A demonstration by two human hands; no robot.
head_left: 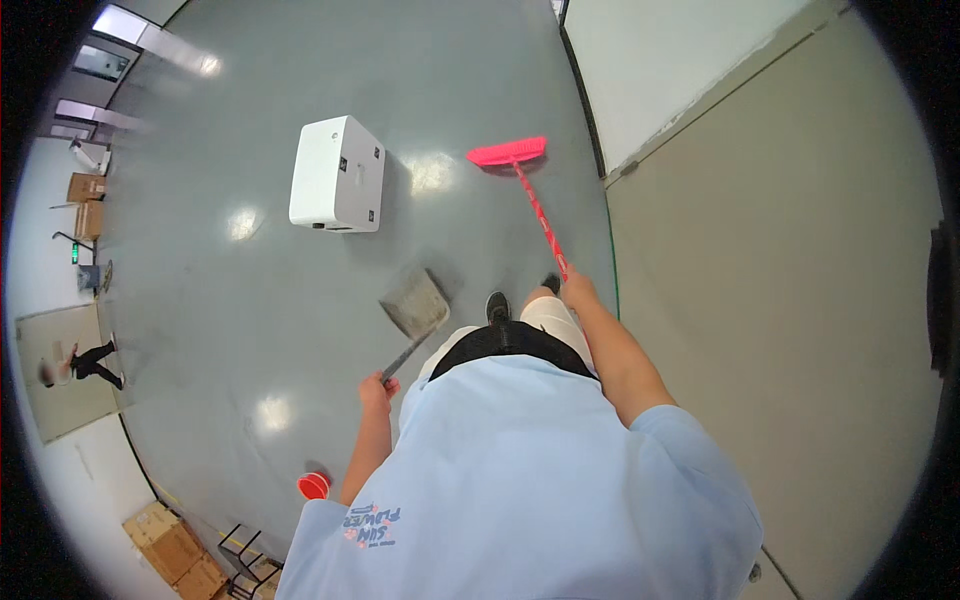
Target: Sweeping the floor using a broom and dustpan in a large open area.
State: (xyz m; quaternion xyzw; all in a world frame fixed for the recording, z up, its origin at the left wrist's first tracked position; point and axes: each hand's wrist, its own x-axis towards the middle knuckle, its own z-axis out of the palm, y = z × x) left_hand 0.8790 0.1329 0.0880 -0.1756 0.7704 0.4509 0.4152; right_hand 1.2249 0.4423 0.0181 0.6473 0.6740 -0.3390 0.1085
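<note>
My left hand (379, 391) is closed round the dark handle of a grey dustpan (415, 304), whose pan hangs low or rests in front of my feet; which of the two I cannot tell. In my right hand (577, 290) is the patterned red handle of a broom (508, 152). Its pink-red head points away from me, ahead and to the right, over the grey floor. The lower part of the handle below my right hand is hidden by my leg and arm.
A white box-shaped cabinet (337, 176) stands on the floor ahead. A red bucket (314, 485) sits at my left. The wall (760, 210) runs close along my right. Far left are cardboard boxes (172, 548), a black-framed chair (247, 560) and a walking person (85, 365).
</note>
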